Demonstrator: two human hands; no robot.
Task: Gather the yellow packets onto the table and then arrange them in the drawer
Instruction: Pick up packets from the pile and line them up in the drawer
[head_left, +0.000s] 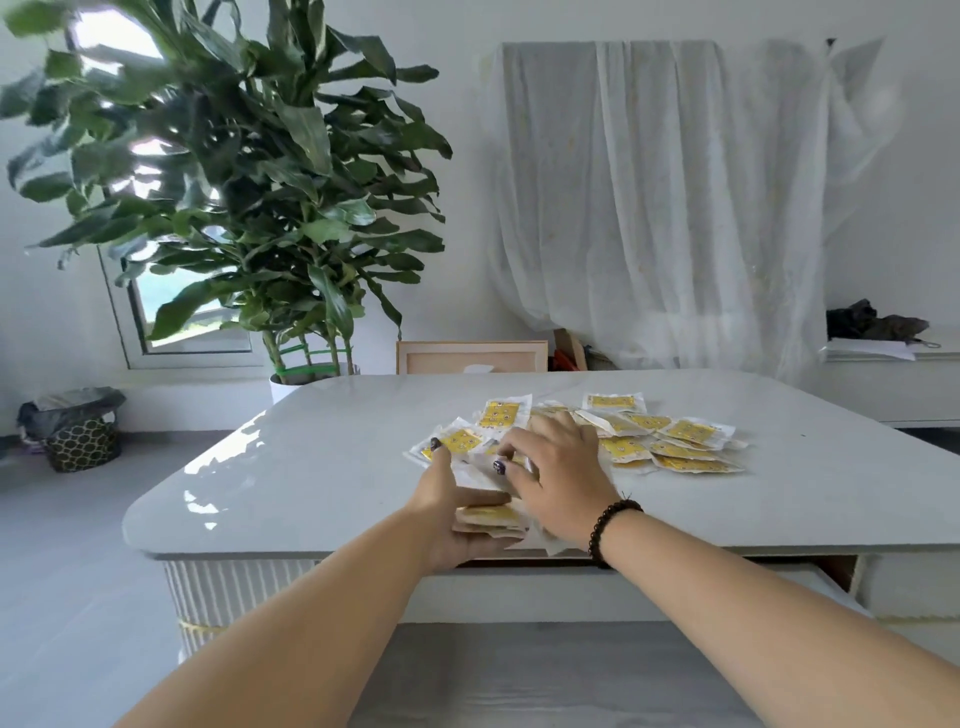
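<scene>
Obs: yellow packets (675, 441) lie scattered flat on the table (322, 467), mostly in a loose spread right of centre, a few overlapping.

Left hand (457, 514) at the near table edge grips a stack (493, 517) of packets: thumb over the top, fingers curled beneath. The stack's long axis runs left-right, roughly along the table edge.

Right hand (558, 478) lies palm down over the stack and the nearest loose packets, fingers spread fairly wide and lightly bent; whether it pinches a packet I cannot tell, since the palm hides the contact.

Key relation: the remaining loose packets lie to the far right of both hands, just beyond the right fingertips. The right hand is nearer them; the left is occupied as holder.

Drawer (836, 574): open below the near edge at right, interior mostly hidden.

Judgement: gathering phase, partly done. The next sweep probably goes rightward with the right hand, feeding the stack.
</scene>
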